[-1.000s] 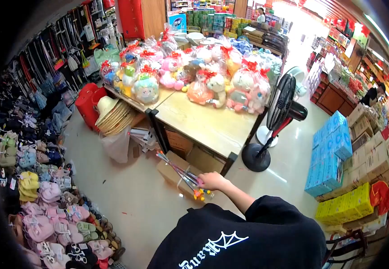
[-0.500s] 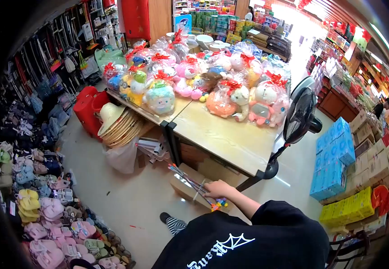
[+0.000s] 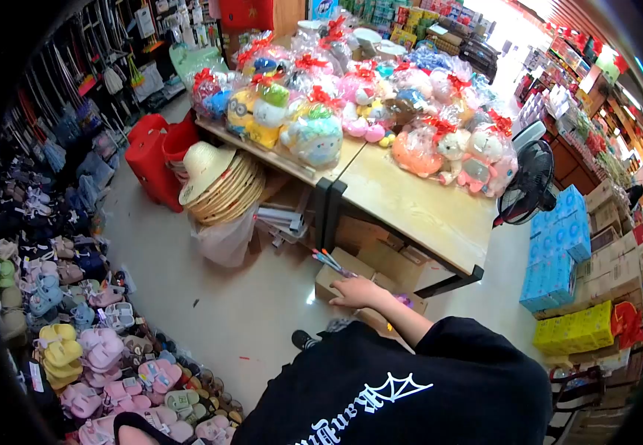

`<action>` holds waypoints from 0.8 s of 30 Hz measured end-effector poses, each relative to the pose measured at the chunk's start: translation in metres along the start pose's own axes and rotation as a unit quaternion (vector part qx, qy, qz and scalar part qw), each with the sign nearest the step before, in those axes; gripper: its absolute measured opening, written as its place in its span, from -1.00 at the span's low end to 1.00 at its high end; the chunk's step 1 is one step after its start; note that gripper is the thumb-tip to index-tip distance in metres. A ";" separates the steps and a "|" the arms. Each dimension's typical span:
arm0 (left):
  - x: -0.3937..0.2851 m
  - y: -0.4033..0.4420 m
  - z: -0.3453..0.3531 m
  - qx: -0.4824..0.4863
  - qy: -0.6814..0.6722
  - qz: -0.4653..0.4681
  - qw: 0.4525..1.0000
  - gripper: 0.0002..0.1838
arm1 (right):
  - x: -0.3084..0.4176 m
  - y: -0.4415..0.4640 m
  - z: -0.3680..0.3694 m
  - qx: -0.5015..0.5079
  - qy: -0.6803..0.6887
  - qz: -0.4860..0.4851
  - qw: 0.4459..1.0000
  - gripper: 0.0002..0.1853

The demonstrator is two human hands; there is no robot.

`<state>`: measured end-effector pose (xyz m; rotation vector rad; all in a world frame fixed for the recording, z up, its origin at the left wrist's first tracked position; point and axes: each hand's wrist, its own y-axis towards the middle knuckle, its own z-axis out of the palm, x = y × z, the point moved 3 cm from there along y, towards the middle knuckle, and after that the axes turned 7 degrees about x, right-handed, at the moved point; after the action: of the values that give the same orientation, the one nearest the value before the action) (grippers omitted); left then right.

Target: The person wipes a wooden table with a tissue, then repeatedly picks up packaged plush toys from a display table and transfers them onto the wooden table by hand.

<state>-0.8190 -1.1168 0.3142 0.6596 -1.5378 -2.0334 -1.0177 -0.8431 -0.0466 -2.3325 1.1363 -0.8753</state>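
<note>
My right hand [image 3: 361, 294] reaches forward beside the near edge of the light wooden table [image 3: 410, 200]. Its fingers are round a bundle of thin sticks [image 3: 331, 262], whose coloured tips stick out past the fingers; purple and orange bits show below the wrist. Cardboard boxes [image 3: 392, 261] lie under the table, just beyond the hand. Plush toys [image 3: 312, 141] wrapped in clear film with red bows cover much of the tabletop. Of my left side only a bit of arm and black sleeve shows at the lower left edge; my left hand is out of view.
Straw hats [image 3: 218, 185] are stacked beside red containers [image 3: 149, 163] left of the table. Many shoes [image 3: 103, 348] line the left floor. A black fan [image 3: 529, 182] stands behind the table's right end. Blue packs [image 3: 551, 278] and yellow packs [image 3: 577, 330] are at the right.
The table and toys have shifted right and come closer in view. My right hand, still with the sticks, is now nearer the boxes. Less of the bundle shows. A striped-clad leg has appeared beside me.
</note>
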 end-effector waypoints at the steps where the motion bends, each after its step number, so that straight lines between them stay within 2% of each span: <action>1: 0.009 0.003 -0.004 -0.002 0.002 0.000 1.000 0.05 | 0.003 0.006 0.003 0.026 0.005 0.010 1.000 -0.42; 6: 0.047 0.012 -0.011 -0.013 0.001 0.011 1.000 0.09 | 0.005 0.023 0.002 0.042 0.027 0.024 0.998 -0.44; 9: 0.076 0.009 0.000 -0.016 0.014 -0.001 1.000 0.11 | -0.001 0.040 -0.014 0.002 0.046 0.050 0.998 -0.44; 10: 0.098 0.002 0.012 -0.015 0.025 -0.028 0.999 0.11 | -0.013 0.058 -0.026 -0.084 0.085 0.036 0.992 -0.41; 11: 0.118 -0.005 0.026 -0.022 0.046 -0.063 0.997 0.12 | -0.017 0.065 -0.036 -0.085 0.087 0.035 0.992 -0.41; 12: 0.154 -0.032 0.053 -0.103 -0.131 -0.187 0.968 0.08 | -0.022 0.070 -0.055 -0.168 0.099 0.032 0.980 -0.40; 13: 0.190 -0.051 0.084 -0.008 -0.502 -0.214 0.838 0.02 | -0.028 0.076 -0.071 -0.250 0.110 0.028 0.962 -0.39; 14: 0.227 -0.073 0.114 -0.046 -0.412 -0.290 0.863 -0.03 | -0.040 0.089 -0.081 -0.298 0.099 0.033 0.949 -0.33; 15: 0.262 -0.094 0.135 0.007 -0.384 -0.351 0.854 -0.07 | -0.047 0.095 -0.100 -0.323 0.120 0.032 0.938 -0.30; 16: 0.289 -0.116 0.156 0.087 -0.338 -0.375 0.859 -0.09 | -0.058 0.105 -0.113 -0.355 0.131 0.045 0.925 -0.29; 18: 0.338 -0.159 0.201 0.220 -0.232 -0.383 0.867 -0.14 | -0.082 0.121 -0.139 -0.408 0.157 0.066 0.897 -0.25; 20: 0.370 -0.199 0.241 0.311 -0.222 -0.449 0.808 -0.23 | -0.093 0.124 -0.169 -0.430 0.214 0.099 0.872 -0.23; 22: 0.416 -0.259 0.268 0.377 -0.249 -0.539 0.711 -0.25 | -0.114 0.133 -0.186 -0.455 0.273 0.103 0.842 -0.18; 24: 0.430 -0.301 0.292 0.448 -0.197 -0.595 0.637 -0.30 | -0.137 0.149 -0.197 -0.466 0.303 0.104 0.825 -0.15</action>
<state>-1.3636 -1.1146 0.0606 2.2216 -2.9184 -2.0449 -1.2999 -0.8362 -0.0412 -2.5662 2.5032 -1.1985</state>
